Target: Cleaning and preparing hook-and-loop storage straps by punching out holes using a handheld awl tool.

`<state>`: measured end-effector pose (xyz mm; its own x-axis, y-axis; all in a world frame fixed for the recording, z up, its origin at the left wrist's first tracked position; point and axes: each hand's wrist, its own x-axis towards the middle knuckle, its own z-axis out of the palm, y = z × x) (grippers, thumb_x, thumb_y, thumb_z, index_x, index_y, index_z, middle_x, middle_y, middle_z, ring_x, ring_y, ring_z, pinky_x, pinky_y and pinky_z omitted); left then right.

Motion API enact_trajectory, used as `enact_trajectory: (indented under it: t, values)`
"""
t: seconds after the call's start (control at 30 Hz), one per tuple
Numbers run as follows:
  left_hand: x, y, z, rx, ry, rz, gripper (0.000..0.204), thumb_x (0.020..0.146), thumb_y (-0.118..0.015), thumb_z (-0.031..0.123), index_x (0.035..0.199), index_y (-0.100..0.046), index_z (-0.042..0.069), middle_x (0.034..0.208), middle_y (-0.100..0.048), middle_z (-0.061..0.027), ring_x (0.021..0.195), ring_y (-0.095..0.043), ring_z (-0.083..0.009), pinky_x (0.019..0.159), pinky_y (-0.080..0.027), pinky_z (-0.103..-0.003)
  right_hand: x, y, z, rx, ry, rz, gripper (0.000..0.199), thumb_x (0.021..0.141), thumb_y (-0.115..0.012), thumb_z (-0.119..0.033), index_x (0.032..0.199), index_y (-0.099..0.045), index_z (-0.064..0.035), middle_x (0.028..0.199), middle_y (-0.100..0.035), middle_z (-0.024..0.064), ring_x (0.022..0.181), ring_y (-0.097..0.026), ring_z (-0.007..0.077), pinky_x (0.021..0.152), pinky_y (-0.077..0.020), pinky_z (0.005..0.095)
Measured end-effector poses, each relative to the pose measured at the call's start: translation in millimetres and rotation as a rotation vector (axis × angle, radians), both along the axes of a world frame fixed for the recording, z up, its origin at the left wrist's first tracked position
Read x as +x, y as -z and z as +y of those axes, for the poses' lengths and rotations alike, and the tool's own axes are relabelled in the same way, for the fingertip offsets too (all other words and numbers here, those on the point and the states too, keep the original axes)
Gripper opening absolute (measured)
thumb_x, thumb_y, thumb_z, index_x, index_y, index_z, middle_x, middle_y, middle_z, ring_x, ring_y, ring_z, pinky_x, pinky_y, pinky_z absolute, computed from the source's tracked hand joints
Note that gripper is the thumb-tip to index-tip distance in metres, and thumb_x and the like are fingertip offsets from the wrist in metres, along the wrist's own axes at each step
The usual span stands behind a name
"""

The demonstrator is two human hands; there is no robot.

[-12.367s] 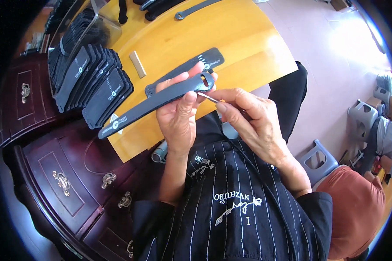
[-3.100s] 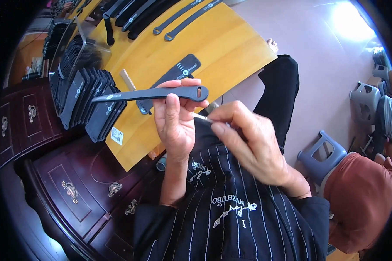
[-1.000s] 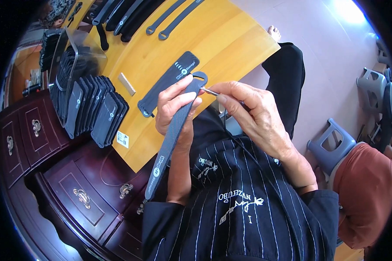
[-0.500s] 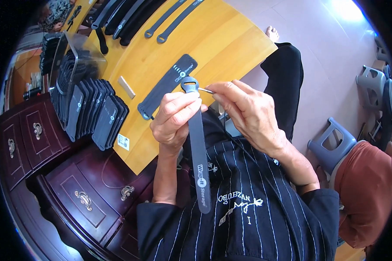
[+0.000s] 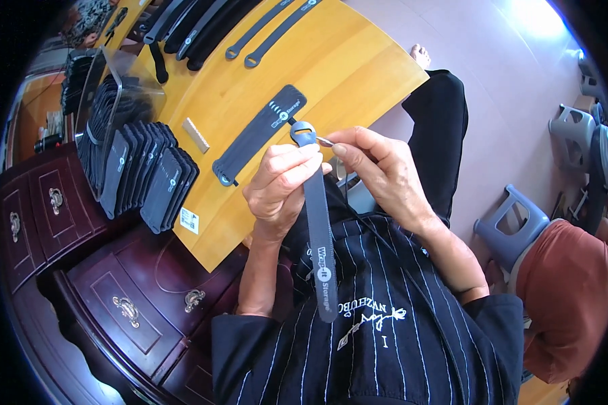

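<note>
A dark grey storage strap [image 5: 321, 229] with a slotted, rounded end hangs from my left hand [image 5: 282, 179]. The thumb and fingers pinch it just below the slot, and its long tail lies down over my shirt front. My right hand [image 5: 385, 172] is closed on a thin silver metal tool [image 5: 325, 142], pinched between thumb and forefinger. The tool's tip is at the strap's edge beside the slotted end; its full shape is hidden by my fingers. Beyond my left hand, a flat bundle of grey straps [image 5: 257, 138] lies on the wooden table [image 5: 344, 61].
Stacked strap bundles [image 5: 142, 165] fill the table's left side, near a clear plastic box [image 5: 138, 94]. A short pale strip [image 5: 196, 135] and several loose straps [image 5: 270, 30] lie further off. Dark wooden drawers [image 5: 125, 290] stand at left, a grey stool [image 5: 513, 223] at right.
My left hand and the strap have shifted slightly right, and the strap's tail end has risen a little. The tool stays against the strap's edge in my right hand.
</note>
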<state>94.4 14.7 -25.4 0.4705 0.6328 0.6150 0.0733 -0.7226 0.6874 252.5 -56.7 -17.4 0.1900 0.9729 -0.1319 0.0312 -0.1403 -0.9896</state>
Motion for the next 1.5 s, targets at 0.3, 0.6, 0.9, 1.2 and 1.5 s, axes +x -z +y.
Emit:
enact_trajectory:
  t: [0.3, 0.6, 0.9, 1.2, 1.5]
  values:
    - [-2, 0, 1, -0.055, 0.09, 0.021, 0.024, 0.066, -0.073, -0.008, 0.087, -0.067, 0.0, 0.089, -0.065, -0.0095, 0.075, -0.061, -0.0222, 0.065, -0.051, -0.03, -9, 15, 9, 0.271, 0.112, -0.598, 0.015, 0.087, -0.06, -0.016, 0.101, -0.062, -0.0103, 0.075, -0.058, 0.0073, 0.066, -0.062, 0.0245, 0.055, -0.0484, 0.0328]
    - [-10, -1, 2, -0.494, 0.212, -0.338, 0.017, 0.071, -0.075, -0.002, 0.081, -0.062, 0.001, 0.084, -0.063, -0.0122, 0.069, -0.06, -0.0182, 0.058, -0.049, -0.025, 15, -16, 16, 0.392, -0.145, -0.43, 0.029, 0.085, -0.059, -0.003, 0.114, -0.062, -0.0069, 0.081, -0.063, 0.0099, 0.064, -0.06, 0.0201, 0.056, -0.0476, 0.0283]
    - [28, -11, -8, -0.845, 0.019, -0.666, 0.029, 0.078, -0.073, 0.007, 0.095, -0.049, 0.004, 0.084, -0.049, -0.0041, 0.066, -0.053, -0.0119, 0.06, -0.046, -0.024, 12, -46, 0, 0.229, -0.054, -0.685, 0.028, 0.083, -0.061, -0.01, 0.11, -0.059, -0.0128, 0.074, -0.055, 0.0038, 0.061, -0.061, 0.0199, 0.05, -0.0476, 0.0292]
    - [29, -3, -25, -0.754, -0.128, -0.315, 0.011, 0.084, -0.067, 0.006, 0.082, -0.061, -0.002, 0.074, -0.065, -0.0061, 0.061, -0.058, -0.0075, 0.057, -0.046, -0.02, 8, -55, -2, 0.167, -0.086, -0.644, 0.02, 0.084, -0.06, -0.011, 0.105, -0.058, -0.0103, 0.083, -0.061, 0.006, 0.066, -0.064, 0.0233, 0.053, -0.0489, 0.0308]
    - [16, 1, -20, -0.713, 0.055, -0.351, 0.007, 0.085, -0.063, 0.0, 0.081, -0.062, -0.006, 0.073, -0.064, -0.0088, 0.06, -0.058, -0.0105, 0.055, -0.047, -0.023, 14, -41, -1, 0.324, -0.059, -0.614, 0.019, 0.084, -0.062, -0.015, 0.104, -0.061, -0.0118, 0.072, -0.059, 0.0047, 0.062, -0.062, 0.0218, 0.051, -0.048, 0.0297]
